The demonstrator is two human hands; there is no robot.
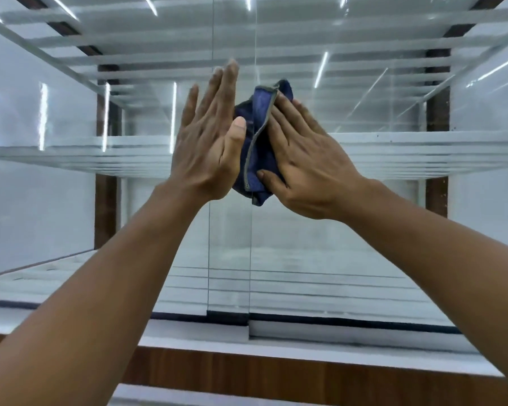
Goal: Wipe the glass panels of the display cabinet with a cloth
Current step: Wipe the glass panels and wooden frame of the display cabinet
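Head view is showing your blue cloth [257,148], bunched and soft with a grey stitched hem, lying against the glass panel [349,244] a little toward 12 o'clock from centre. Your right hand [302,165] is pressing on it from its 3 o'clock side, fingers laid flat and straight, thumb lying along the lower fold, pinching nothing. Your left hand [206,148] is standing at the cloth's 9 o'clock, spread wide and flat, fingers pointing to 12 o'clock, thumb tip overlapping the cloth's edge; whether the palm is touching the pane, you cannot tell. Two vertical pane edges [251,259] are running from 12 to 6 o'clock behind your hands. Behind the glass, a thick glass shelf [71,153] is crossing from 9 to 3 o'clock, its edge repeating in reflections, with dark wooden posts [106,212] at either side. At 6 o'clock the panes are sitting in a dark track [335,320] on a white sill [217,341], a brown wood band [276,373] lying beneath. Smooth pane is spreading toward 9, 3 and 6 o'clock.
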